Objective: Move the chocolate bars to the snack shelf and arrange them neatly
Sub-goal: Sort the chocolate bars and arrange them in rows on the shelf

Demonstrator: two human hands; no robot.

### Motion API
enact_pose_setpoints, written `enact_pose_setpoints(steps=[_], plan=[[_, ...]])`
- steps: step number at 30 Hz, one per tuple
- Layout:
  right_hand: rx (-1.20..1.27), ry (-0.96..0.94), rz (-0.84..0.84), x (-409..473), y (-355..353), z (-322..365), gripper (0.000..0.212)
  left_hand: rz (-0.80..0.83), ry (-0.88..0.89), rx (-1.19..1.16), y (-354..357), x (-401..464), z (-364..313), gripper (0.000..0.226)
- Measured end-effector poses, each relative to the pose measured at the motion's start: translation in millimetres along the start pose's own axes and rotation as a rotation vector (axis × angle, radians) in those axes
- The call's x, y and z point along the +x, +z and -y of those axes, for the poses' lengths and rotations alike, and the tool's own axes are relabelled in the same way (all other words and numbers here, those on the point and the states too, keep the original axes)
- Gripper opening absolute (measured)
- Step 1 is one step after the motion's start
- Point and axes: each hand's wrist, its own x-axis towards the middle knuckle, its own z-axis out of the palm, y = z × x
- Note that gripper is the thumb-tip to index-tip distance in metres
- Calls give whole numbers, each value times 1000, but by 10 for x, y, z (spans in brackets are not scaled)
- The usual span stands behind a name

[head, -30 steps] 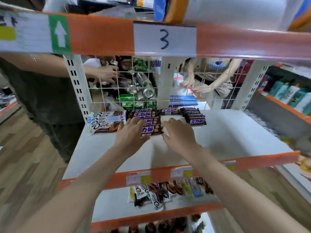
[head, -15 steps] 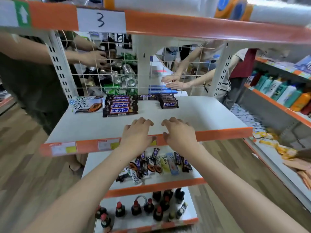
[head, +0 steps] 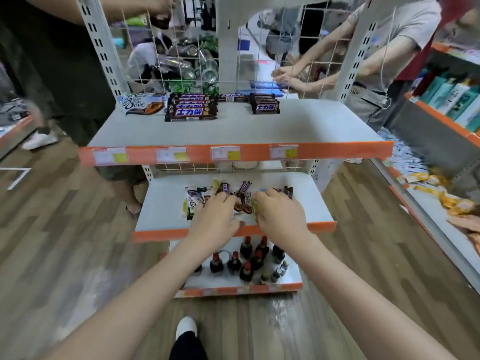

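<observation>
Left hand [head: 217, 219]: laid on the loose chocolate bars [head: 240, 197], grip not discernible.
Right hand [head: 279, 216]: likewise (fingers hidden).
Upper shelf [head: 233, 131]: bars stacked neatly.

Small dark bottles [head: 246, 261] were clustered on the bottom shelf, drink cans [head: 200, 66] were piled behind the wire mesh [head: 181, 61], teal bottles [head: 452, 100] were ranged along a neighbouring rack, wood-pattern flooring [head: 65, 242] was seen below.
</observation>
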Motion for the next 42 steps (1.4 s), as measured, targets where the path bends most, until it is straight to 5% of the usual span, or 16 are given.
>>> enact_pose_setpoints(steps=[12,24,35,42], plan=[[21,38,139,-160,702,-48,34,153,-12,52,588,-56,299,49],[73,70,272,592,1735,-262,32,330,44,151,1373,664,949,48],[72,109,210,1245,2673,-629,39,285,64,-16,2256,1597,1202,42],[92,176,252,1567,2974,-977,43,258,102,122,2592,1983,1222,54]])
